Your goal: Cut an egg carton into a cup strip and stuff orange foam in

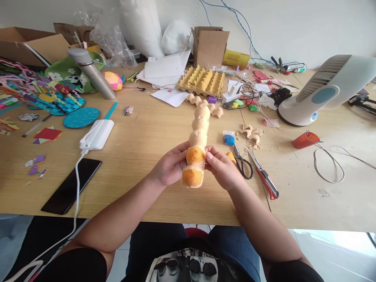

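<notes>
A long strip cut from an egg carton is held up over the table, its row of bumps pointing away from me. The two bumps nearest me carry a smooth orange, clay-like coat; the rest are bare and pale. My left hand grips the strip's left side near the second orange bump. On the opposite side, my right hand has its thumb and fingers closed on the same part. Black-handled scissors, a red utility knife, a blue clay packet and an orange packet lie to the right.
Farther back sit a yellow egg tray and a cardboard box. Carton scraps, a fan and an orange cup are right. Left are a phone, a power bank and a steel bottle.
</notes>
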A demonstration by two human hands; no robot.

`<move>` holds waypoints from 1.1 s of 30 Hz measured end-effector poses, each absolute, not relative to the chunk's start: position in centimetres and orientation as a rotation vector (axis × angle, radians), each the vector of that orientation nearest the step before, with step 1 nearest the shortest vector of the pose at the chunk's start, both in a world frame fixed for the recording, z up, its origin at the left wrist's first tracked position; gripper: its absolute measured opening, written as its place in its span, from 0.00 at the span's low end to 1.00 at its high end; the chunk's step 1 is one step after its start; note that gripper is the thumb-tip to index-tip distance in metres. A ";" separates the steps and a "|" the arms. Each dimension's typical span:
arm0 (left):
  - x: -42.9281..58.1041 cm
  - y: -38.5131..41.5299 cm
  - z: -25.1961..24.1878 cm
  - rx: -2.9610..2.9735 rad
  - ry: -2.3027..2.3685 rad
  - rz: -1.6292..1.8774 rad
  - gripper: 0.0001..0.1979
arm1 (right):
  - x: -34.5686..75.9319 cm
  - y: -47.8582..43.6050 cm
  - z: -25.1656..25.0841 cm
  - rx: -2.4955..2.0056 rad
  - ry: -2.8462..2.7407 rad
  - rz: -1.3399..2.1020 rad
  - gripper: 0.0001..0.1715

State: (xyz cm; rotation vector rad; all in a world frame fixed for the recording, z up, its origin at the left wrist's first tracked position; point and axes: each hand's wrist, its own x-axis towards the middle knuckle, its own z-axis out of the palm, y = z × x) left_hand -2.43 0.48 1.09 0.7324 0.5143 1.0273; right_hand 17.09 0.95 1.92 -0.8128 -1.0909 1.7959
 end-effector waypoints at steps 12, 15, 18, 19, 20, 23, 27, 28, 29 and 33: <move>-2.6 0.5 1.5 0.702 0.549 1.096 0.21 | 16.2 0.7 0.9 -0.661 -0.739 2.074 0.22; -2.6 0.4 1.4 0.725 0.532 1.092 0.25 | 16.2 0.7 0.8 -0.650 -0.707 2.070 0.21; -2.5 0.4 1.1 0.710 0.551 1.108 0.25 | 16.1 0.6 0.9 -0.653 -0.702 2.069 0.20; -2.5 0.4 1.0 0.701 0.557 1.114 0.25 | 16.1 0.6 0.9 -0.653 -0.704 2.071 0.20; -2.5 0.4 1.0 0.695 0.560 1.120 0.26 | 16.1 0.5 0.9 -0.654 -0.705 2.071 0.21; -2.5 0.4 0.9 0.697 0.570 1.124 0.27 | 16.0 0.4 1.0 -0.665 -0.709 2.064 0.21; -2.5 0.4 1.1 0.721 0.580 1.121 0.27 | 15.9 0.4 1.1 -0.698 -0.720 2.017 0.19; -2.5 0.4 1.1 0.729 0.576 1.120 0.27 | 15.9 0.4 1.2 -0.701 -0.731 2.000 0.19; -2.4 0.3 1.2 0.739 0.570 1.118 0.28 | 15.8 0.4 1.2 -0.701 -0.745 1.983 0.19; -2.4 0.3 1.0 0.780 0.556 1.102 0.32 | 15.8 0.5 1.3 -0.698 -0.786 1.945 0.19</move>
